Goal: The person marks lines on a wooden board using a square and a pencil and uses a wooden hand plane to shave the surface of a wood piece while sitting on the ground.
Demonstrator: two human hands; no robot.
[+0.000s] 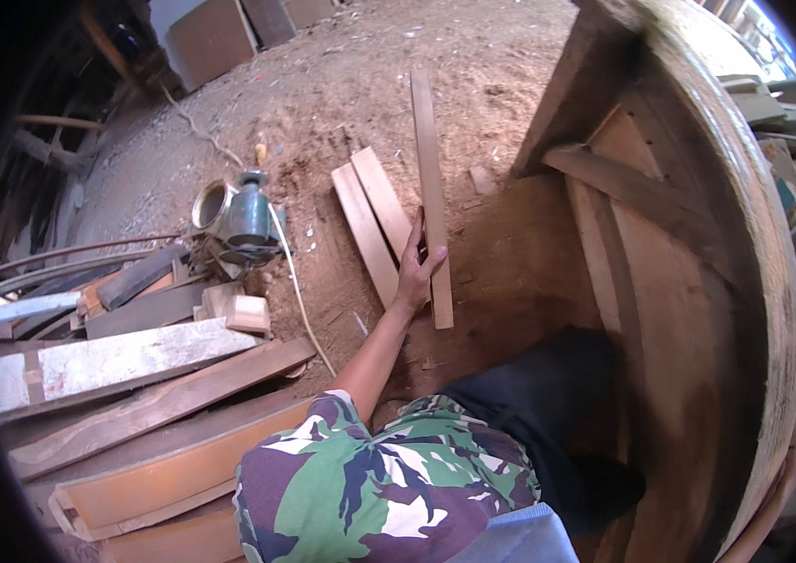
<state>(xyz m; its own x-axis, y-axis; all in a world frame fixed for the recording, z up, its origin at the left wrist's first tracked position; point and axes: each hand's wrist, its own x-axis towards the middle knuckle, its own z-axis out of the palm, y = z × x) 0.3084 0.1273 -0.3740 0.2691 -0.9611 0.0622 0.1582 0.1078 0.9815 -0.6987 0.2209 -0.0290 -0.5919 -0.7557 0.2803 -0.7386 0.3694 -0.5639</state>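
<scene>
My left hand (417, 274) is closed around a long, narrow wooden strip (429, 169). The strip stretches away from me, its near end just past my thumb. To the left of it, two lighter wooden pieces (367, 228) lie side by side on the sawdust-covered ground, close to my wrist. My right hand does not show anywhere in the picture.
A wooden bench (698, 253) with a diagonal brace rises on my right. At left stands a greenish motor-like machine (250, 214) with a pale cord (297, 291) running toward me. Stacked boards (135, 366) fill the near left; offcuts (792, 169) pile beyond the bench.
</scene>
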